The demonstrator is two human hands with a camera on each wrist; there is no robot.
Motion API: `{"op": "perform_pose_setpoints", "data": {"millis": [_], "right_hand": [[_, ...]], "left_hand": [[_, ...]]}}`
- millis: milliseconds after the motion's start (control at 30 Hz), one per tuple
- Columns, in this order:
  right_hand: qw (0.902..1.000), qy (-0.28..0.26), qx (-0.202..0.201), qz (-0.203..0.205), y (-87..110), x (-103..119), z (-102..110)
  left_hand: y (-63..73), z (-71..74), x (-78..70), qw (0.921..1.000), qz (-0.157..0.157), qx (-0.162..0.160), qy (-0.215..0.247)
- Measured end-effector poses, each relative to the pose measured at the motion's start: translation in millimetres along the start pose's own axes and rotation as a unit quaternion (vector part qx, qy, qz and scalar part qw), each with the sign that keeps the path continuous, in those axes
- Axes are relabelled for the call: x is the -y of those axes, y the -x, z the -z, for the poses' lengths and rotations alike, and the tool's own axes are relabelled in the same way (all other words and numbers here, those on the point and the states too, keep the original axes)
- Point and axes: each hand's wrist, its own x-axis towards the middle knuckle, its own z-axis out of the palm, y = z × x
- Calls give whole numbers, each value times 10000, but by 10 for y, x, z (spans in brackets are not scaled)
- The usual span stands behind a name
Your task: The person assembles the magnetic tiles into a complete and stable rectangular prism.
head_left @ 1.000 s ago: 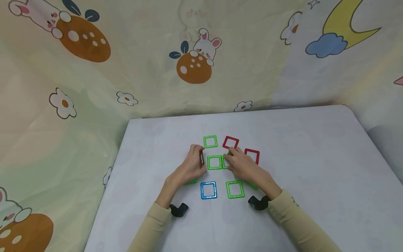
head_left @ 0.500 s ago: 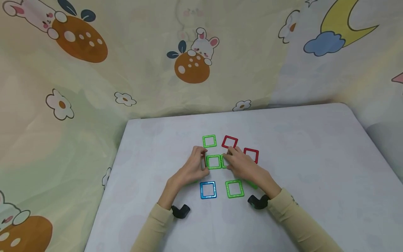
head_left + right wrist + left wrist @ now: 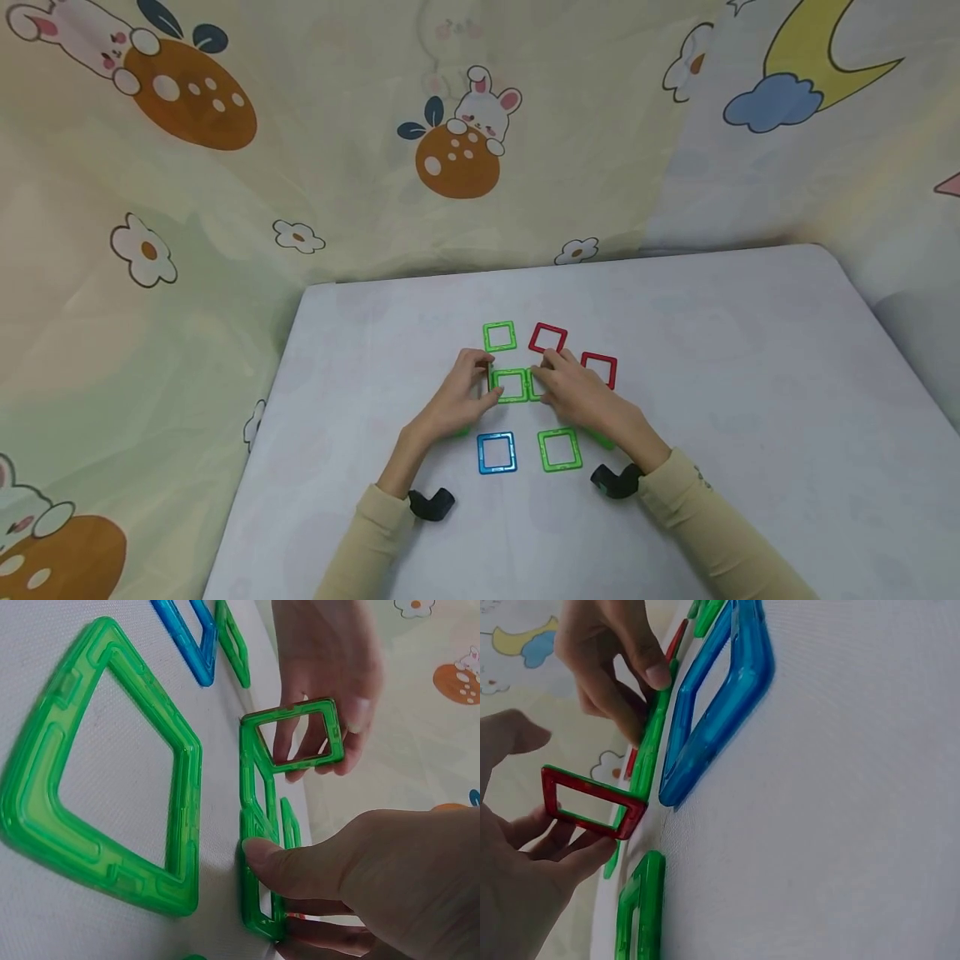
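Magnetic tiles, square frames, lie on the table. Two join flat in the middle: a left green tile (image 3: 511,386) and a right green tile (image 3: 251,900). My right hand (image 3: 573,387) holds the right one down, thumb on its near part and fingers towards its far edge. On the left tile's outer edge stands an upright red tile (image 3: 592,802), with green edging against its inner face in the wrist views. My left hand (image 3: 463,392) touches it from the outer side with its fingers; the thumb (image 3: 517,735) is lifted apart from it.
A blue tile (image 3: 497,453) and a green tile (image 3: 559,450) lie nearer me. Farther off are another green tile (image 3: 499,336) and two red tiles, one at the back (image 3: 547,337), one farther right (image 3: 600,368). Green edges show partly under both forearms.
My left hand has brought the red tile rightwards to the joined green tiles. Its thumb has since moved off the tile. My right hand has stayed in place.
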Motion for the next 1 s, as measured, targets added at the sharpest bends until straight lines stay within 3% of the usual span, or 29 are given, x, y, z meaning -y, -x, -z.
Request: {"op": "perform_pose_setpoints", "data": {"millis": [300,533,733,1000], "right_hand": [[9999,-129,41,-79,1,4,7],[9998,-155,-39,-111,-8,-3,-18],[9996,-247,-138,-89,-3,-11,-24],[9990,-427,-77,-74,-13,-38,-18]], "left_hand": [[-11,-64,14,9951,221,-779,574],[-21,-103,44,9824,433,-1448,1098],[-16,-98,90,9729,601,-1550,1608],[-12,-95,124,9657,529,-1608,1968]]}}
